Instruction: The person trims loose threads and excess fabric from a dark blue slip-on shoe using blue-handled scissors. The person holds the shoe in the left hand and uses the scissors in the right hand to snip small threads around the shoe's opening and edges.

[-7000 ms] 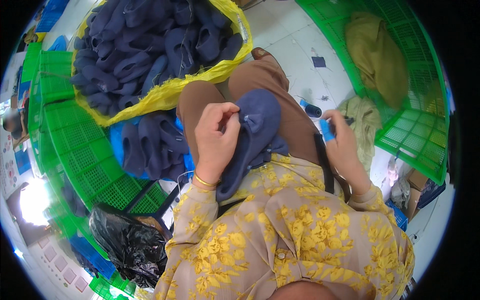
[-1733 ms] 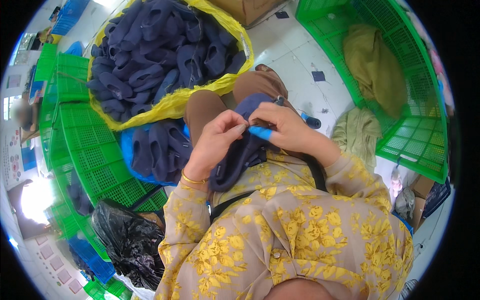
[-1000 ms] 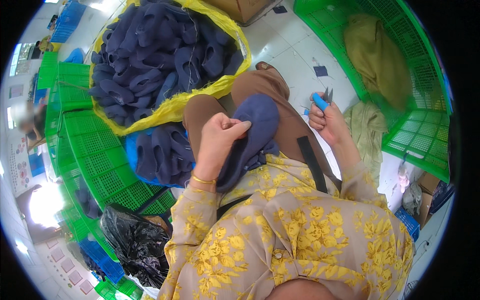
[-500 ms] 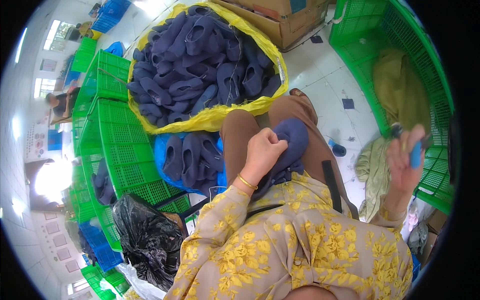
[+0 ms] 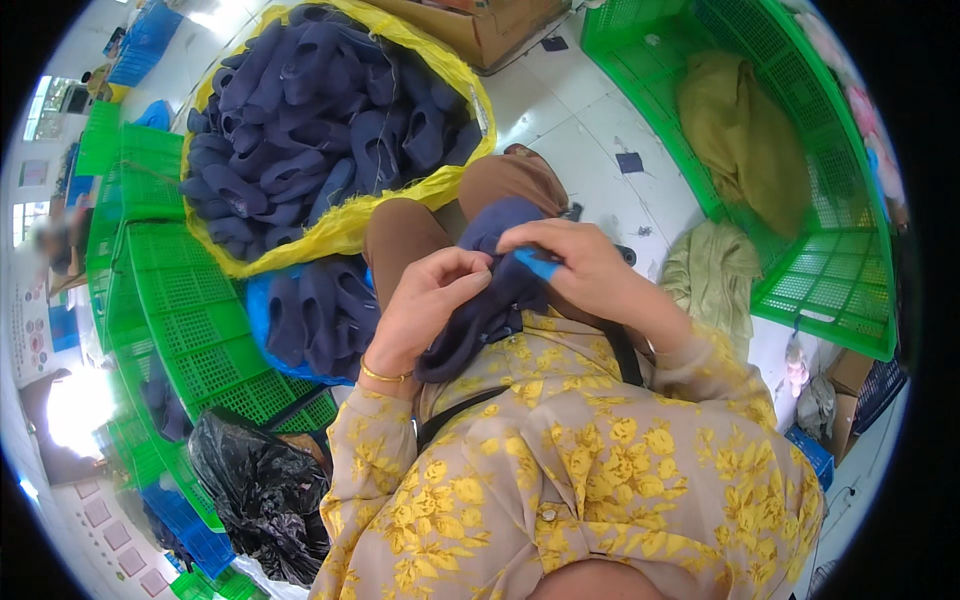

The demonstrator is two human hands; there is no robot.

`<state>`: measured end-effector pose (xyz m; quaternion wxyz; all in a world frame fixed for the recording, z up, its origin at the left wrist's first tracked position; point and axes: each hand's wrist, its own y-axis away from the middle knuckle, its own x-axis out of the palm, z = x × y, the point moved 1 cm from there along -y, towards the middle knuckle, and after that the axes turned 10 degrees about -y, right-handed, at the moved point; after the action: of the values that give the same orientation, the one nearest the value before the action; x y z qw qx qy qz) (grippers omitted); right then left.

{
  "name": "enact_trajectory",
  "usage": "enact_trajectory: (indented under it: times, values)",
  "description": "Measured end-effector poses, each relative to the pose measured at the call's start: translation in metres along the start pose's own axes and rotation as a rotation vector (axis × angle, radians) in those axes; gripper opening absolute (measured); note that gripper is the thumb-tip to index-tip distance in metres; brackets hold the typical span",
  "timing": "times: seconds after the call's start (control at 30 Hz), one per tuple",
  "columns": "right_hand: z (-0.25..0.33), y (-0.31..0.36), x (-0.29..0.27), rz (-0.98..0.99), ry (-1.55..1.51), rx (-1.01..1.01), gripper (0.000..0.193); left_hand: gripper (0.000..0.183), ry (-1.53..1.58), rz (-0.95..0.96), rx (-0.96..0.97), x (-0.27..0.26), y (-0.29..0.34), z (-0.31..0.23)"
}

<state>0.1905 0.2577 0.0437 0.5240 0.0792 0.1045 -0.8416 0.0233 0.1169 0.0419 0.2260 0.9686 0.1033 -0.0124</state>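
Note:
A navy slip-on shoe [image 5: 500, 222] lies across my lap, with more navy material bunched toward my waist. My left hand [image 5: 432, 298] is closed at its near side, thumb and forefinger pinched together against it. Over the shoe from the right comes my right hand [image 5: 578, 262], fingers curled down near the left fingertips. A small dark tool [image 5: 572, 212] pokes out past its knuckles; most of it is hidden, so its kind is unclear. Something bright blue [image 5: 537, 263] shows at those fingers, either a wrap or part of the tool.
A yellow-rimmed sack [image 5: 345, 212] heaped with navy shoes stands ahead on the left. More shoes [image 5: 320, 310] lie on blue plastic beside my left leg. Green crates [image 5: 225, 300] line the left; another [image 5: 640, 60] holds olive cloth [image 5: 740, 140]. A black bag [image 5: 262, 490] sits lower left.
My right hand has come in from the far right down to the shoe on my lap. My left hand has shifted from atop the shoe to its near side. The whole view has turned rightward.

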Motion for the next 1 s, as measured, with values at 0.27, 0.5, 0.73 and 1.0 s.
enact_trajectory:
  times: [0.27, 0.5, 0.73, 1.0]
  values:
    - [-0.024, -0.007, 0.015, 0.129, -0.228, 0.175, 0.014, 0.005, 0.051, 0.011, 0.019, -0.003, -0.004, 0.007]
    - [-0.019, -0.004, 0.017, 0.144, -0.078, 0.025, 0.013, 0.005, 0.084, -0.062, 0.02, 0.001, -0.008, 0.004]
    - [-0.024, -0.009, 0.033, -0.296, -0.11, -0.184, 0.01, 0.009, -0.153, -0.152, 0.067, 0.014, -0.012, 0.018]
    - [-0.048, 0.007, -0.015, -0.524, -1.219, 0.274, 0.011, 0.006, 0.319, -0.115, -0.05, 0.013, -0.013, 0.015]
